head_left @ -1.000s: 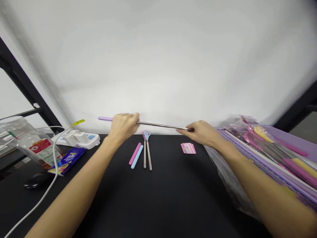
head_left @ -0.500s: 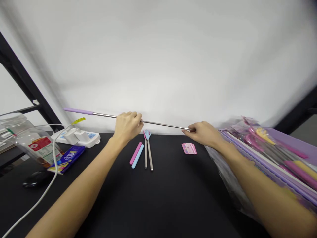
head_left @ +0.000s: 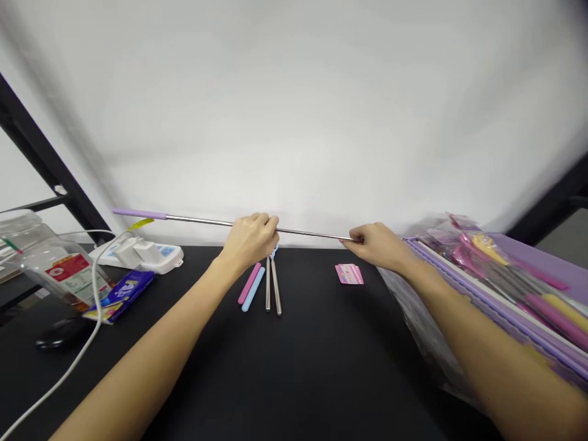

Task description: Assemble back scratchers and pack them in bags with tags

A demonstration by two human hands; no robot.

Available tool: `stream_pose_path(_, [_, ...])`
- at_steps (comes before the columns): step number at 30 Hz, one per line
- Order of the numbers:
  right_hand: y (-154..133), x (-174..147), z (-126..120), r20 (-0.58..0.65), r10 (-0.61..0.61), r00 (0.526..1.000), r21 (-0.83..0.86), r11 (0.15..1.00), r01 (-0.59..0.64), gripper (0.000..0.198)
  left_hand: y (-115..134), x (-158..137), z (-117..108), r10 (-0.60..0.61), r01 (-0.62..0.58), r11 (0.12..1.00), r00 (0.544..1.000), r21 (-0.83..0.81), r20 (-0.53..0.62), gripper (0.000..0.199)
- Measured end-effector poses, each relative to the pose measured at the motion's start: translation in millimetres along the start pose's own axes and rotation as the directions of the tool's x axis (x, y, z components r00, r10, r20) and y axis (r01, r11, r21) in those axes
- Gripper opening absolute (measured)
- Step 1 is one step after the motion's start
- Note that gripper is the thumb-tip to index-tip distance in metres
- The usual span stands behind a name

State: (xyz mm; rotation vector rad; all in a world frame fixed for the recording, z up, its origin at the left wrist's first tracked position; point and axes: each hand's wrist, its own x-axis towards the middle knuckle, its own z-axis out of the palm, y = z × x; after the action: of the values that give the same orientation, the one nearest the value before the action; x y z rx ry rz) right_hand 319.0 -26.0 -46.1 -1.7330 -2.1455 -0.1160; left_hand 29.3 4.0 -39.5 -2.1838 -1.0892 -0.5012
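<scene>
A long telescopic back scratcher (head_left: 197, 220), its thin metal rod drawn out and a purple grip at the left end, stretches across the view above the table. My left hand (head_left: 252, 237) is closed around the middle of the rod. The fingers of my right hand (head_left: 377, 245) pinch the rod's right end, hiding its tip. Below my left hand lie two metal rods (head_left: 276, 291) with claw heads; my hand covers most of the heads. Beside them are a pink grip sleeve (head_left: 249, 283) and a light blue grip sleeve (head_left: 253, 289).
Pink cards (head_left: 349, 274) lie near my right hand. At right, a purple box (head_left: 523, 251) holds several bagged back scratchers. On the left are a power strip (head_left: 166, 258), a blue snack packet (head_left: 131, 291), a plastic jar (head_left: 64, 263), a black mouse (head_left: 64, 332) and a white cable (head_left: 94, 288).
My left hand has slid right along the rod, closer to my right hand, and now covers most of the claw heads. My right hand stays at the rod's end.
</scene>
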Motion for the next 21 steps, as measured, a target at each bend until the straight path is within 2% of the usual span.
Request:
stream_pose_path(6, [15.1,-0.7,-1.2,0.001,0.018,1.000,-0.048,0.999,-0.018,0.041,-13.6,-2.7,-0.8,-0.125,0.125,0.992,0.992,-0.012,-0.007,0.019])
stream_pose_path(11, [21.4,-1.6,-0.9,0.004,0.013,1.000,-0.090,0.996,-0.013,0.039,-20.0,-0.3,-3.0,-0.168,0.164,0.982,0.985,-0.094,-0.036,0.036])
stream_pose_path(15, [15.7,-3.2,0.9,0.016,0.027,1.000,-0.091,0.996,-0.025,0.039,-7.6,3.4,-3.6,-0.151,0.146,0.977,0.988,-0.158,-0.018,0.041])
stream_pose_path(18, [5.1,-3.4,-1.0,0.026,0.025,0.999,-0.068,0.997,-0.023,0.039,8.3,3.3,-4.2,-0.113,0.114,0.990,0.994,-0.078,0.011,0.034])
stream_pose_path(21, [-5.6,-3.0,-5.5,0.024,-0.001,1.000,-0.047,0.999,0.002,0.040,22.6,1.2,-5.9,-0.042,0.042,0.998,0.999,-0.041,-0.002,0.038])
